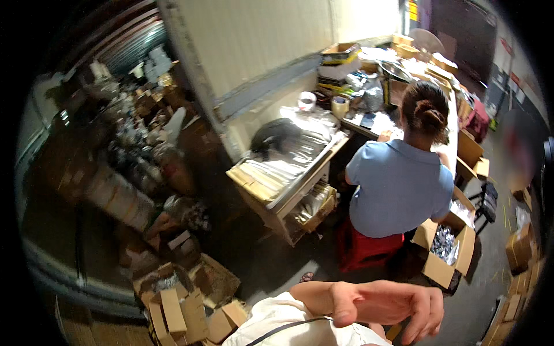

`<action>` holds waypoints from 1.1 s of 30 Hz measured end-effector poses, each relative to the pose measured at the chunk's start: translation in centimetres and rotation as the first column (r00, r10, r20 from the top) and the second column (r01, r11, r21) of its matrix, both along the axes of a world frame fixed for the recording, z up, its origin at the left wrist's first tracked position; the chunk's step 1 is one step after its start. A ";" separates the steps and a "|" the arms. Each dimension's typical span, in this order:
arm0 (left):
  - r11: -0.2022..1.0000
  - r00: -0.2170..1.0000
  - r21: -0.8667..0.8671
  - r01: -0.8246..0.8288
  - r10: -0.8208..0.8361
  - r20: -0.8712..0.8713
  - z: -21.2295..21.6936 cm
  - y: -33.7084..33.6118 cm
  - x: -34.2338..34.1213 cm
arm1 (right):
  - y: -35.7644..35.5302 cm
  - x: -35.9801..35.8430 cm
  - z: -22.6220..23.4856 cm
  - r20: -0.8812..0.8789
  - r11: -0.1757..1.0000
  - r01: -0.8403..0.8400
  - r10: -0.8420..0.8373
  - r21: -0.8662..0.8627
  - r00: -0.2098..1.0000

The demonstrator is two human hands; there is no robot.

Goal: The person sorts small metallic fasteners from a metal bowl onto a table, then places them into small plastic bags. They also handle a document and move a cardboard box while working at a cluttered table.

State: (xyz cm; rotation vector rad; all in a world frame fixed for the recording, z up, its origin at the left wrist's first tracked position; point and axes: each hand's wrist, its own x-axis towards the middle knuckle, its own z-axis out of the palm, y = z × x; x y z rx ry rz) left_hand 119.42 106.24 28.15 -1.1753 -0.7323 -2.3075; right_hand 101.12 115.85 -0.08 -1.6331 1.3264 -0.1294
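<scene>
My left hand reaches across the lower edge from a white sleeve. Its fingers are apart and loosely curved, with nothing held in them. A thin dark cord runs over the pale cloth beneath the wrist. My right hand cannot be made out. Beyond my hand, a person in a light blue shirt sits with their back to me on a red seat, facing a cluttered worktable. Beside that person stands an open cardboard box with small silvery packets in it.
Left of the person, a wooden bench carries flat sleeves and a dark bundle. Open cartons lie at lower left, below a heap of bags and boxes. More cartons line the right edge. A pale partition stands behind.
</scene>
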 end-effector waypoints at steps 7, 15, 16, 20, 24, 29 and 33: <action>0.988 0.997 -0.145 -0.059 0.051 -0.054 2.8 9.1 3.4 | 1.5 6.3 12.1 0.269 0.970 -0.179 0.220 -0.167 0.938; 0.917 0.960 -0.287 -0.279 0.273 -0.059 1.5 13.0 12.9 | 5.7 25.5 28.5 0.914 0.958 -0.155 0.168 -0.239 -0.370; 0.909 0.957 -0.298 -0.290 0.281 -0.073 1.3 13.4 14.0 | 7.3 28.3 30.6 0.726 0.967 -0.096 0.110 -0.237 -0.679; 0.884 0.935 -0.307 -0.353 0.343 -0.089 0.1 15.1 17.7 | 12.7 36.6 37.0 0.042 0.997 0.062 0.064 -0.042 -0.997; 0.823 0.888 -0.342 -0.453 0.453 -0.085 -0.4 18.8 21.3 | 16.5 39.8 38.2 -0.011 0.996 -0.066 -0.067 -0.057 -0.998; 0.794 0.884 -0.407 -0.452 0.461 -0.082 0.0 24.0 19.0 | 21.3 37.6 37.9 0.167 0.965 -0.151 -0.116 -0.215 -0.979; 0.811 0.914 -0.447 -0.377 0.405 -0.036 0.8 28.6 11.8 | 25.1 30.9 37.0 0.269 0.939 -0.103 -0.012 -0.327 -0.963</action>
